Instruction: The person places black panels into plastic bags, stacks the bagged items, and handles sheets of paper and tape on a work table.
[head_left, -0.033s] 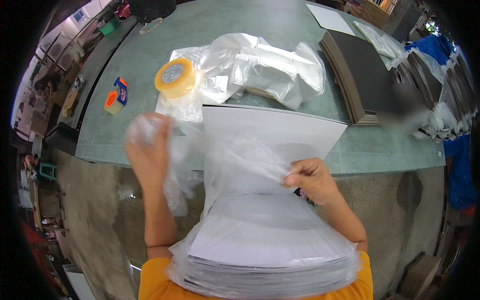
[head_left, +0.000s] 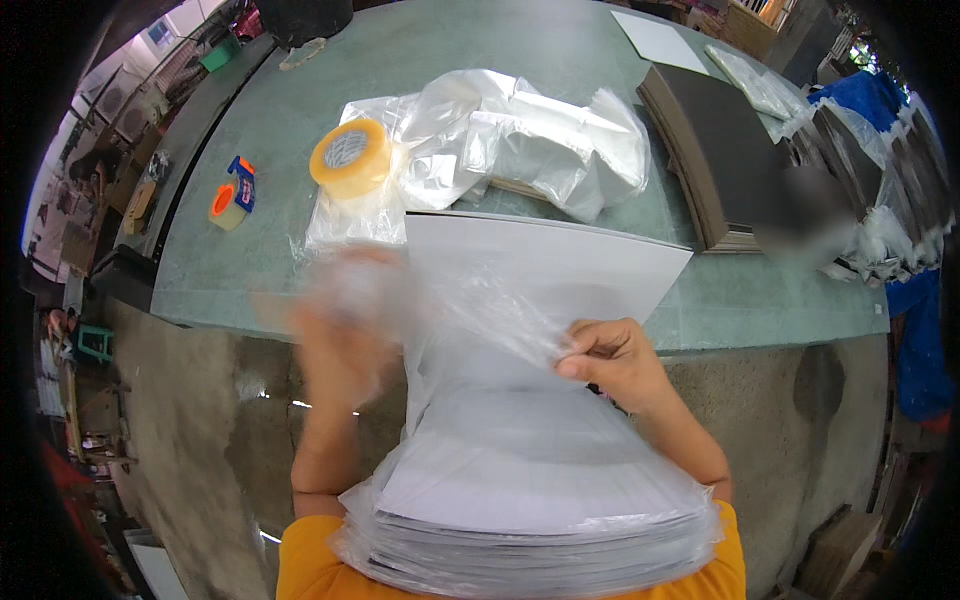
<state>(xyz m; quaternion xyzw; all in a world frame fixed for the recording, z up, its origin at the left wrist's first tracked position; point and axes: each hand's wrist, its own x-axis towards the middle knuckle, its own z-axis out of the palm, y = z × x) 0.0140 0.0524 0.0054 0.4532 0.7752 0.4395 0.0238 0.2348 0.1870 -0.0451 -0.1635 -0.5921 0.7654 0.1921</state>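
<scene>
A stack of white sheets point(head_left: 520, 470) in clear plastic leans toward my body. Beyond it, white board point(head_left: 600, 265) rests at the table's near edge. My right hand point(head_left: 615, 365) is closed in a pinch on the gathered edge of a clear plastic bag point(head_left: 500, 315), which stretches leftward over the board. My left hand point(head_left: 350, 315) is smeared by motion near the bag's left side; its fingers cannot be made out. On the table ahead lie crumpled clear plastic bags point(head_left: 550, 140), with a large roll of yellowish tape point(head_left: 350, 160) on their left part.
The green table point(head_left: 520, 40) spans the area ahead. A small tape roll on an orange and blue dispenser point(head_left: 232, 195) stands at the left. To the right are a stack of dark boards point(head_left: 710, 140) and plastic-wrapped bundles point(head_left: 890, 180). A white sheet point(head_left: 660, 38) lies far right.
My left hand has moved right, closer to the board, and is more blurred. My right hand has shifted slightly left, still pinching the plastic bag.
</scene>
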